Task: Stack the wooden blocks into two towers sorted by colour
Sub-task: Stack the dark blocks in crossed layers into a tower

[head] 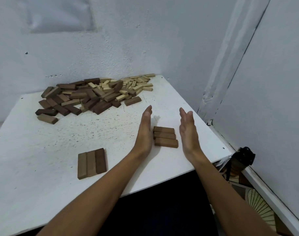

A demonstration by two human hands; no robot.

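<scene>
Three brown blocks [165, 136] lie side by side on the white table [60, 143], running left to right. My left hand [144, 132] stands edge-on with straight fingers against their left ends. My right hand [187, 132] stands the same way just right of them, a small gap away. Another row of three brown blocks [91, 163] lies flat at the front left, running front to back. A mixed pile of dark brown blocks [74, 99] and pale blocks [131, 84] fills the back of the table.
White walls close off the back and the right. The table's right edge runs close to my right hand. A black object [244, 157] and patterned fabric [257, 205] lie below the table on the right.
</scene>
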